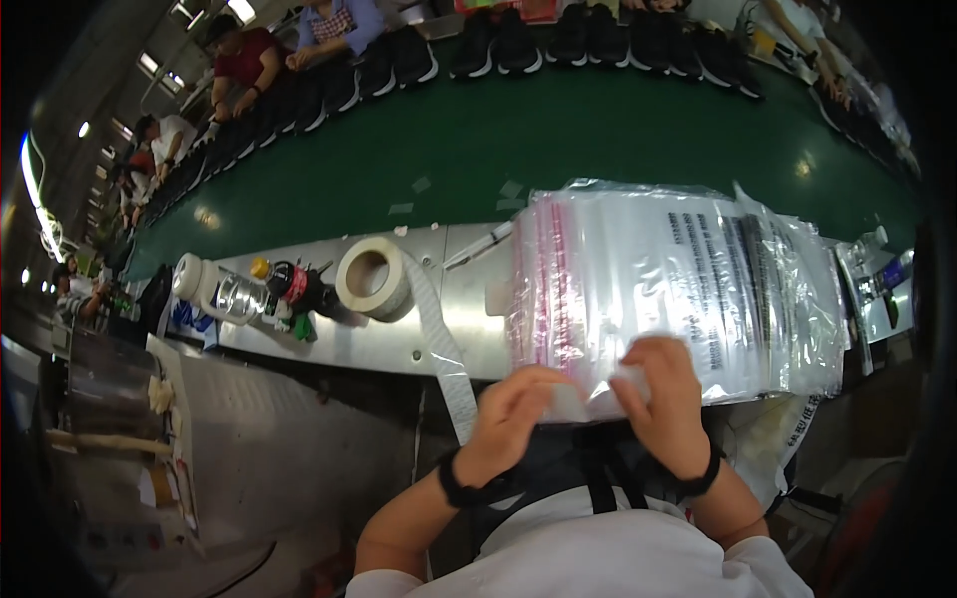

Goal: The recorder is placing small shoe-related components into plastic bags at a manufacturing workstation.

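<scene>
My left hand [512,417] is closed in a pinch at the near edge of a stack of clear plastic bags [638,269]. A small whitish piece [569,403] sticks out from its fingertips; blur hides whether it is a label or film. To its right, my right hand [666,401] hovers over the same edge with fingers curled toward the thumb. Something pale shows at those fingertips, too smeared to name. The bags lie flat, with pink strips on their left side and dark print on their right. Left of them stands a roll of white labels [374,279], its strip hanging over the table's front edge.
A cola bottle [297,283] and a clear jug with a white lid [224,289] stand on the metal table [349,344]. A pen [478,245] lies beside the bags. Beyond runs a green conveyor belt [419,149] lined with black shoes [478,45]; several people work along it.
</scene>
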The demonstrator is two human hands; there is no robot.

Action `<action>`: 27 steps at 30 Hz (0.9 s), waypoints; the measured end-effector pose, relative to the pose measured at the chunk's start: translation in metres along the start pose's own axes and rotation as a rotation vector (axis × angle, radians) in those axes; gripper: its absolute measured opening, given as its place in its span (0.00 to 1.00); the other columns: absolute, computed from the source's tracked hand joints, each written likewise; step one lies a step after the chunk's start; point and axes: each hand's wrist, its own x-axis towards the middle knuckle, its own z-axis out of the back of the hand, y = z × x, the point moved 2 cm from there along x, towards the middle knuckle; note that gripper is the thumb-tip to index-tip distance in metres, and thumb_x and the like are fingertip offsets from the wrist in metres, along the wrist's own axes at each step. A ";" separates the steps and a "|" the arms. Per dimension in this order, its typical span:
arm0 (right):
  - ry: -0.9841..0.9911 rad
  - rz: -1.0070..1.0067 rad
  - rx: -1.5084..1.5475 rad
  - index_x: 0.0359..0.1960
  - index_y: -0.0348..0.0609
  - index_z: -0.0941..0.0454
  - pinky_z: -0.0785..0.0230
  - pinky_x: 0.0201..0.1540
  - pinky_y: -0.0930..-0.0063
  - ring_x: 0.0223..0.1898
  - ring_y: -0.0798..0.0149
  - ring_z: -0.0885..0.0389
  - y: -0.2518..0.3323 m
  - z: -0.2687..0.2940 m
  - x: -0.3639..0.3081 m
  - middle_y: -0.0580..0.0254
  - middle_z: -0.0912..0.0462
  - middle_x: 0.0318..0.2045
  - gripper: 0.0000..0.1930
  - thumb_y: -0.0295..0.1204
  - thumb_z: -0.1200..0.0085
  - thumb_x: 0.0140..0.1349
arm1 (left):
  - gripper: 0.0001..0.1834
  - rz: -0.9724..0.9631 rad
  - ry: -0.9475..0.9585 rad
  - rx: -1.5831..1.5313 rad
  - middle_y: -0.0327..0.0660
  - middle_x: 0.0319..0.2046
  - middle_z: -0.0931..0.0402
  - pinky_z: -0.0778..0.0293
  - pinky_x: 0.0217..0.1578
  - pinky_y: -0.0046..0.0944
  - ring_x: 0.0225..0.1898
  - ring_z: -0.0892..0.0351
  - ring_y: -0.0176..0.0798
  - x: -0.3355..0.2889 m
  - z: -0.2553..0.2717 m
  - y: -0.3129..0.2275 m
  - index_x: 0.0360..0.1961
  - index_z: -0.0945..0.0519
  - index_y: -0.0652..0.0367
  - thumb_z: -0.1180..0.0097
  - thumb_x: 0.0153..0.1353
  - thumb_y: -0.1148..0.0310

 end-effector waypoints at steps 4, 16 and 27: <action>-0.039 -0.093 -0.299 0.30 0.38 0.30 0.46 0.50 0.56 0.46 0.54 0.34 -0.018 -0.029 0.014 0.56 0.30 0.39 0.16 0.30 0.37 0.41 | 0.19 0.140 0.059 -0.437 0.44 0.28 0.28 0.30 0.43 0.41 0.32 0.28 0.38 0.037 -0.034 0.062 0.32 0.29 0.66 0.67 0.68 0.62; -0.041 -0.053 -0.324 0.30 0.38 0.29 0.49 0.55 0.47 0.45 0.55 0.33 -0.015 -0.044 0.018 0.57 0.30 0.35 0.12 0.27 0.43 0.44 | 0.29 0.367 0.062 -0.922 0.36 0.17 0.40 0.31 0.35 0.42 0.23 0.36 0.39 0.042 -0.019 0.079 0.23 0.33 0.59 0.75 0.67 0.46; -0.078 -0.155 0.156 0.26 0.37 0.30 0.37 0.31 0.65 0.29 0.53 0.29 -0.044 -0.005 0.012 0.54 0.29 0.26 0.02 0.21 0.51 0.53 | 0.29 0.390 0.555 -1.106 0.55 0.42 0.28 0.32 0.51 0.51 0.51 0.30 0.57 0.079 -0.035 0.026 0.46 0.30 0.68 0.72 0.66 0.51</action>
